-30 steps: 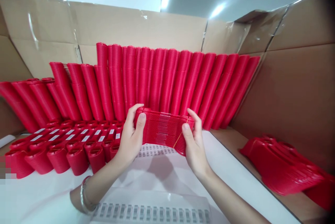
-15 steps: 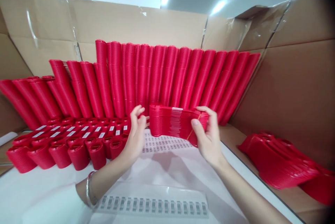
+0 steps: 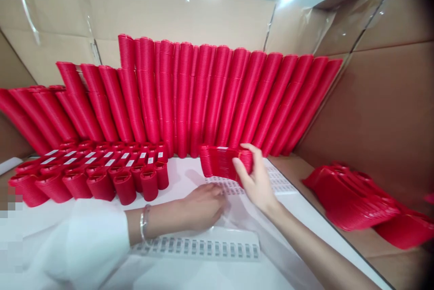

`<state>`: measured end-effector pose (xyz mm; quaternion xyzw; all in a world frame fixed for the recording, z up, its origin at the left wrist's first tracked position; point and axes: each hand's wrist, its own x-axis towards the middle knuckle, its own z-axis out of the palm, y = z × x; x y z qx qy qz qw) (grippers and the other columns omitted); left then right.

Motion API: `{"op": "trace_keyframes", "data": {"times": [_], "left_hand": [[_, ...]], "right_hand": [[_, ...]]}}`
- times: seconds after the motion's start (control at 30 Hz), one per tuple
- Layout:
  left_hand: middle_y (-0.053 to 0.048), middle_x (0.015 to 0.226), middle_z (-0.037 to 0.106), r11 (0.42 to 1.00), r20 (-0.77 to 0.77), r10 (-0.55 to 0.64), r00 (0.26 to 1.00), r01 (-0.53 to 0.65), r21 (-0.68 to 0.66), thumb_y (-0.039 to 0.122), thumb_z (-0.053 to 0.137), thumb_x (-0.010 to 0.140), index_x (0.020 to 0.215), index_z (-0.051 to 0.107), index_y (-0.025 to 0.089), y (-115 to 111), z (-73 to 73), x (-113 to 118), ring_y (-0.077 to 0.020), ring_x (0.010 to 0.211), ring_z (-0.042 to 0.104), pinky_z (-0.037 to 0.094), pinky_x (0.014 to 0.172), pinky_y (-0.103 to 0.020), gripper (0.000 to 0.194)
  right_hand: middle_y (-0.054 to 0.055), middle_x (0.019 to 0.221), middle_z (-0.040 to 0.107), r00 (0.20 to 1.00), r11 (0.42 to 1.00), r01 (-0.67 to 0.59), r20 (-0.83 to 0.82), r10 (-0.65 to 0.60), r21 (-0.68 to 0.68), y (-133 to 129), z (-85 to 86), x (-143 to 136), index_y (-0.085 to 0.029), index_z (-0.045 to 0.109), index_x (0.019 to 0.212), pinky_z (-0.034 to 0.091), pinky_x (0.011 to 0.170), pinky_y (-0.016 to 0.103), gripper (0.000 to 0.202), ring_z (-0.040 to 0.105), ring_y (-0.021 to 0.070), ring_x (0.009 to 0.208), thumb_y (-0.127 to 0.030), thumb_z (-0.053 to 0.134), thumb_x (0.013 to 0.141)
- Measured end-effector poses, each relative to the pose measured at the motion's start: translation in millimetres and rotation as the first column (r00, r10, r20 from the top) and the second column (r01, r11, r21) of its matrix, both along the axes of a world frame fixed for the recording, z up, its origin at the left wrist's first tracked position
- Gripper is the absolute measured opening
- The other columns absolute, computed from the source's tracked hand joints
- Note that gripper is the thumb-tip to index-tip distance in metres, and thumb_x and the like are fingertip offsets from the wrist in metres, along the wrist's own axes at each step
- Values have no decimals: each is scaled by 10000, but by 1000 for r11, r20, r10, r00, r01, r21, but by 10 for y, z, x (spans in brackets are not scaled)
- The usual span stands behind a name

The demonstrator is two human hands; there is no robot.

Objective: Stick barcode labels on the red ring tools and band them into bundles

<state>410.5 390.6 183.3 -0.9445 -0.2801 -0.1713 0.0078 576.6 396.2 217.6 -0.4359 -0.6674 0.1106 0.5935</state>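
My right hand point(image 3: 254, 175) grips the right end of a stack of red plastic pieces point(image 3: 222, 162), thumb in front and fingers behind. A pale label lies on the stack's top edge. My left hand point(image 3: 206, 204) is lower and to the left, over the near edge of a label sheet point(image 3: 233, 187). Its fingers are bent together, and anything between them is too small to make out. Nearer to me, a clear strip with a row of small grey labels point(image 3: 217, 248) lies on the white table point(image 3: 162, 276), partly under my left forearm.
Tall red stacks point(image 3: 203, 95) stand along the cardboard wall point(image 3: 230, 19). Shorter labelled red bundles point(image 3: 101, 186) sit in rows at the left. More red pieces point(image 3: 356, 199) lie on cardboard at the right.
My left hand has moved down and right from beside the held stack to the label sheet, and its fingers have closed. My right hand still holds the stack, now slightly further left.
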Motion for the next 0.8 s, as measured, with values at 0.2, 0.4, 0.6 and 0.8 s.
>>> {"op": "trace_keyframes", "data": {"times": [0.2,0.4,0.6,0.8], "left_hand": [[-164,961,573,949,-210,274,939,-229,215,75,470,809,970,598,96,126,425,-872,-336,907,528,430,800,-474,206],[-126,1111,529,912,-191,392,900,-353,208,281,452,913,1141,512,124,406,410,-1501,-275,1012,508,416,878,-389,284],[-133,1172,492,924,-117,375,919,-361,127,298,332,938,1248,416,130,365,307,-1556,-268,1052,490,417,886,-393,362],[-103,1353,364,920,-101,390,915,-390,20,368,223,960,1320,370,126,489,373,-1573,-219,1221,346,291,1028,-348,458]], "right_hand": [[101,1215,482,972,961,-223,-107,207,-166,292,-370,-643,-195,351,1290,304,973,391,553,458,222,1110,-310,549,786],[80,1121,551,840,745,-543,-245,484,-389,192,-487,-1128,-192,327,1316,402,889,357,688,538,179,985,-151,589,682],[43,1133,538,565,484,-825,-398,723,-291,240,-409,-1480,-228,277,1323,461,762,271,767,559,135,882,-43,563,636],[49,1269,449,561,478,-827,-405,722,-295,393,-417,-1542,-223,337,1278,406,911,310,752,486,169,1081,-37,614,604]]}}
